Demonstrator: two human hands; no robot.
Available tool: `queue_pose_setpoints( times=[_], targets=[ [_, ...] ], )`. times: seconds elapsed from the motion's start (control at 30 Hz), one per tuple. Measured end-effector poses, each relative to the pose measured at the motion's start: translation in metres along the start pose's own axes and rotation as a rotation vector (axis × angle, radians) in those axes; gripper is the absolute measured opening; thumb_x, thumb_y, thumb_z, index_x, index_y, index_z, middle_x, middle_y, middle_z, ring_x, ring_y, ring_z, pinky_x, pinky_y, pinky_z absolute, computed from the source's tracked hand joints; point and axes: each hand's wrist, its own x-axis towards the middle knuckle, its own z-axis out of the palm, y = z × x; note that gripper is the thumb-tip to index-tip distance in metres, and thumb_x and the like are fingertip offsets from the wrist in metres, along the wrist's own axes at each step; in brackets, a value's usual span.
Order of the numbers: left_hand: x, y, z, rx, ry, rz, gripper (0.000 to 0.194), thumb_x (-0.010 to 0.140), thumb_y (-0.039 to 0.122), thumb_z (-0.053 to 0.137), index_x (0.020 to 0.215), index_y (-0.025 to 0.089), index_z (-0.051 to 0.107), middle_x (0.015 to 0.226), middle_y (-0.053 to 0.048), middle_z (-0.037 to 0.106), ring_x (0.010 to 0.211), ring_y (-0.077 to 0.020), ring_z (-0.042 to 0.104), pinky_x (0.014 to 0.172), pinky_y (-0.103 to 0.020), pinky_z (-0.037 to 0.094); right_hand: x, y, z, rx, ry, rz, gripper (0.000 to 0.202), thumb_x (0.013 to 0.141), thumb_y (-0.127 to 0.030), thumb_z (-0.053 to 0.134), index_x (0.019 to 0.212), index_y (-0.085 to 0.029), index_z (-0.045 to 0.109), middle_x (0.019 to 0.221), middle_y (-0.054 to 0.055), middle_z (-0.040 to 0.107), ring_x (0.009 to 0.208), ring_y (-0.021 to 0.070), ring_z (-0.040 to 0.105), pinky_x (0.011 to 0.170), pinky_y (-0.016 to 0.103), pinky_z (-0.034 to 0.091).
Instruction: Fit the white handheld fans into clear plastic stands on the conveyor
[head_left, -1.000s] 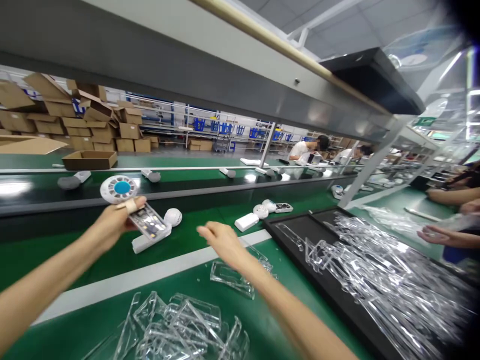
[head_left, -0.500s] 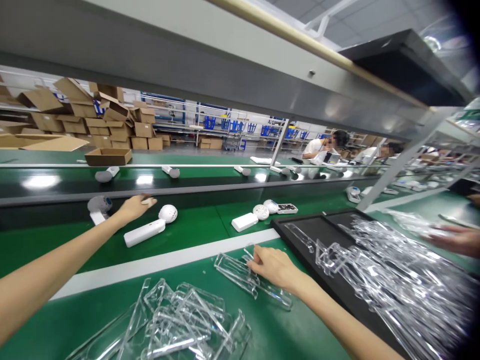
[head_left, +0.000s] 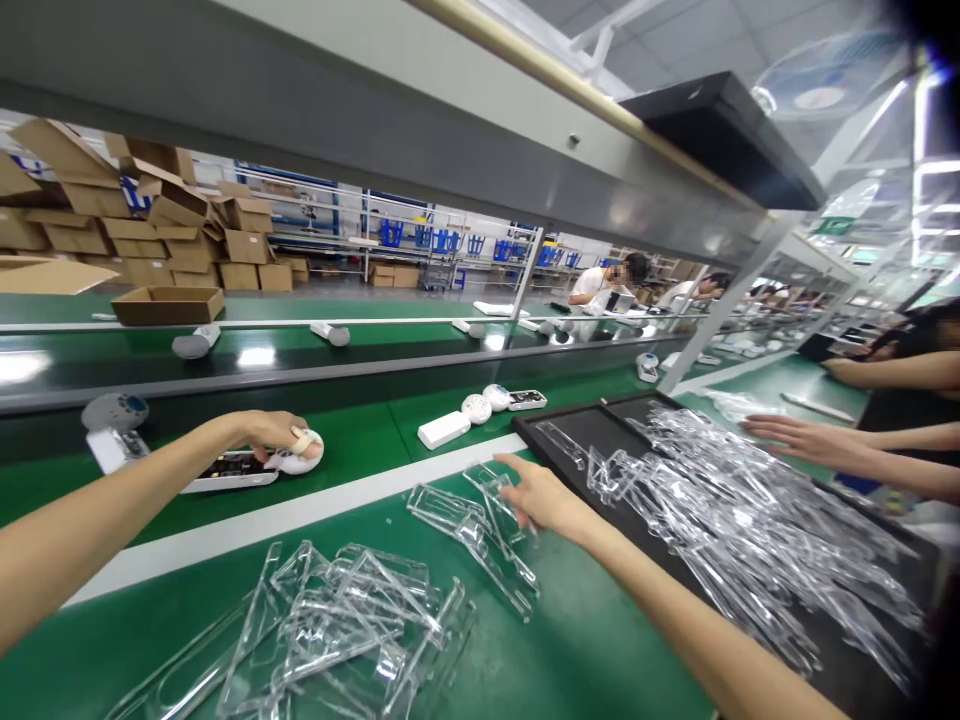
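My left hand (head_left: 276, 432) wears a pale finger cover and closes on the round perforated head of a white handheld device (head_left: 300, 458). The device lies on the green belt, its long body (head_left: 238, 468) face up with dark circuitry showing. My right hand (head_left: 544, 497) has its index finger stretched out above a few clear plastic frames (head_left: 472, 530) on the green bench; nothing shows in its grip. Closer to me is a loose pile of similar clear plastic pieces (head_left: 337, 630).
A black tray (head_left: 536, 428) heaped with clear plastic parts (head_left: 720, 500) lies at right, a co-worker's hand (head_left: 795, 440) above it. More white devices (head_left: 444, 430) lie on the belt. A metal post (head_left: 712, 310) and overhead beam (head_left: 450, 150) frame the bench.
My left hand has come down onto the white device, which now shows its circuit side upward. My right index finger has stretched out, and the clear frames beneath have shifted. The view has swung right.
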Motion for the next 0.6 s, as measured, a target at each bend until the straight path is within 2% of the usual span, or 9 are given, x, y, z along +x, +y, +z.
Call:
queue_pose_setpoints(
  times=[0.03, 0.1, 0.17, 0.27, 0.4, 0.47, 0.53, 0.6],
  targets=[
    [-0.001, 0.000, 0.001, 0.054, -0.057, -0.008, 0.043, 0.036, 0.045, 0.082, 0.068, 0.019, 0.070, 0.065, -0.011, 0.066, 0.057, -0.0248, 0.057, 0.046, -0.030, 0.042, 0.001, 0.004, 0.000, 0.070, -0.005, -0.005, 0.042, 0.085, -0.017, 0.046, 0.126, -0.016, 0.055, 0.044, -0.008, 0.054, 0.038, 0.0125, 0.050, 0.046, 0.022, 0.038],
    [-0.006, -0.001, 0.001, 0.191, -0.143, -0.023, 0.045, 0.036, 0.045, 0.082, 0.073, 0.020, 0.071, 0.071, -0.011, 0.069, 0.063, -0.0261, 0.060, 0.050, -0.029, 0.042, 0.002, 0.013, -0.001, 0.194, -0.012, -0.007, 0.033, 0.087, -0.023, 0.042, 0.115, -0.016, 0.060, 0.043, -0.008, 0.053, 0.036, 0.0116, 0.049, 0.043, 0.021, 0.039],
    [-0.014, -0.001, -0.001, 0.253, -0.049, 0.016, 0.048, 0.033, 0.042, 0.084, 0.073, 0.020, 0.071, 0.068, -0.009, 0.068, 0.064, -0.0265, 0.060, 0.053, -0.029, 0.043, -0.001, 0.023, -0.001, 0.296, -0.017, 0.004, 0.029, 0.088, -0.029, 0.041, 0.102, -0.015, 0.063, 0.045, -0.005, 0.056, 0.038, 0.0115, 0.053, 0.044, 0.021, 0.041],
    [-0.034, -0.005, -0.011, 0.141, -0.020, 0.018, 0.056, 0.030, 0.035, 0.085, 0.083, 0.020, 0.074, 0.067, -0.006, 0.069, 0.066, -0.0264, 0.062, 0.058, -0.028, 0.046, -0.009, 0.044, 0.002, 0.404, -0.008, 0.053, 0.025, 0.085, -0.031, 0.044, 0.092, -0.015, 0.062, 0.054, 0.000, 0.065, 0.045, 0.0128, 0.061, 0.046, 0.022, 0.044],
    [-0.052, -0.015, -0.024, -0.027, -0.139, -0.070, 0.065, 0.033, 0.024, 0.086, 0.097, 0.017, 0.073, 0.083, -0.006, 0.074, 0.080, -0.0275, 0.066, 0.065, -0.027, 0.048, -0.030, 0.069, 0.007, 0.465, 0.041, 0.145, 0.020, 0.083, -0.028, 0.047, 0.085, -0.015, 0.062, 0.065, 0.005, 0.070, 0.057, 0.0152, 0.069, 0.054, 0.024, 0.051],
    [-0.051, -0.024, -0.024, -0.006, -0.160, -0.056, 0.064, 0.034, 0.022, 0.085, 0.097, 0.016, 0.073, 0.084, -0.006, 0.074, 0.081, -0.0265, 0.065, 0.065, -0.025, 0.047, -0.042, 0.076, 0.007, 0.493, 0.030, 0.160, 0.021, 0.082, -0.026, 0.049, 0.091, -0.014, 0.063, 0.077, 0.008, 0.074, 0.070, 0.0173, 0.072, 0.064, 0.027, 0.054],
    [-0.046, -0.034, -0.018, 0.041, -0.172, -0.004, 0.054, 0.035, 0.019, 0.084, 0.088, 0.016, 0.074, 0.077, -0.005, 0.073, 0.075, -0.0242, 0.063, 0.061, -0.023, 0.044, -0.053, 0.077, 0.008, 0.483, 0.004, 0.126, 0.026, 0.079, -0.025, 0.053, 0.100, -0.014, 0.063, 0.088, 0.009, 0.075, 0.082, 0.0192, 0.072, 0.072, 0.029, 0.054],
    [-0.041, -0.045, -0.013, 0.098, -0.195, 0.026, 0.040, 0.038, 0.020, 0.082, 0.077, 0.017, 0.072, 0.067, -0.002, 0.070, 0.067, -0.0216, 0.059, 0.055, -0.021, 0.040, -0.062, 0.075, 0.009, 0.335, 0.024, 0.078, 0.024, 0.079, -0.027, 0.055, 0.098, -0.016, 0.064, 0.083, 0.006, 0.074, 0.081, 0.0198, 0.070, 0.072, 0.030, 0.053]
  ],
)
